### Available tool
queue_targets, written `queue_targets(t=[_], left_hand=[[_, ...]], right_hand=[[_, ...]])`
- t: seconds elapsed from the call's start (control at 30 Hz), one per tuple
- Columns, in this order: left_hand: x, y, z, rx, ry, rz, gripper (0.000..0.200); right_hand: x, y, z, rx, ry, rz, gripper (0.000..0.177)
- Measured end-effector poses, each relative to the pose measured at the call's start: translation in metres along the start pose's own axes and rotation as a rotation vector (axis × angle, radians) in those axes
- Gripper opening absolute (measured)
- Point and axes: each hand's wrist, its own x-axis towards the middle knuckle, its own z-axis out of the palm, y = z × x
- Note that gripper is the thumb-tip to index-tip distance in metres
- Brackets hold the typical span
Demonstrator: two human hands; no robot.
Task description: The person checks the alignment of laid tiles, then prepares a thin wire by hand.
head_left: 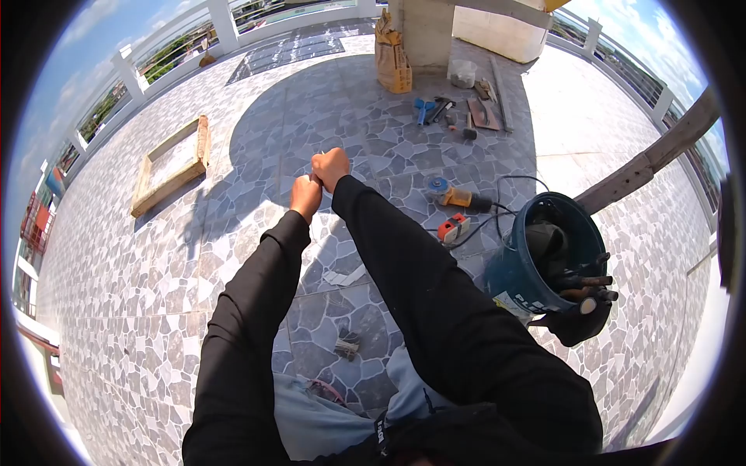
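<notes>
Fingers (318, 165) curled tight, your left hand (305, 194) and right hand (332, 168) press together at centre frame over the tiled floor (140, 311); what they grip cannot be told.

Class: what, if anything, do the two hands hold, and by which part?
The left hand and right hand are closed fists, touching. A thin pale tip shows above them; what it is and where it is gripped cannot be told.

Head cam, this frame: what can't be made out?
1. Head view: whatever the left hand and right hand grip, too small, covered by closed fingers.
2. Inside the blue bucket: shadowed, only handles show.
3. Far tools by the bag: too small to name.
</notes>
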Motion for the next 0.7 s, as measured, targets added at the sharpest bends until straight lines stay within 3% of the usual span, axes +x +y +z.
queue_targets(t=[0.03, 0.1, 0.17, 0.2, 0.37, 0.5, 0.57, 0.6, 0.63, 0.7], left_hand=[[-0.005, 0.003, 0.001, -0.002, -0.002, 0.0, 0.041], [-0.008, 0.014, 0.0, -0.297, -0.006, -0.12, 0.039], [-0.006, 0.015, -0.009, -0.307, 0.011, -0.108, 0.036], [-0.003, 0.013, -0.018, -0.402, -0.075, -0.137, 0.036], [-0.007, 0.037, -0.047, -0.7, -0.323, -0.313, 0.039], [-0.003, 0.029, -0.037, -0.793, -0.271, -0.325, 0.031], [-0.01, 0.027, -0.022, -0.769, -0.2, -0.278, 0.032], [-0.014, 0.029, -0.017, -0.736, -0.168, -0.275, 0.032], [-0.017, 0.03, -0.01, -0.705, -0.112, -0.272, 0.034], [-0.02, 0.025, -0.001, -0.669, -0.098, -0.294, 0.035]], right_hand=[[0.002, 0.003, 0.001, 0.032, -0.051, 0.042, 0.022], [0.014, 0.007, -0.001, 0.067, -0.092, 0.064, 0.021], [0.014, 0.0, -0.01, 0.381, -0.444, -0.017, 0.018], [0.016, -0.005, -0.017, 0.384, -0.531, 0.018, 0.014], [0.011, -0.038, -0.047, 0.374, -0.535, 0.141, 0.018], [0.011, -0.035, -0.047, 0.408, -0.565, 0.167, 0.018], [0.003, -0.045, -0.046, 0.335, -0.414, 0.237, 0.015], [0.027, 0.009, -0.021, 0.106, -0.433, -0.207, 0.009], [0.034, 0.016, -0.017, 0.102, -0.442, -0.182, 0.009], [0.033, 0.027, -0.017, -0.865, -0.206, -0.883, 0.003]])
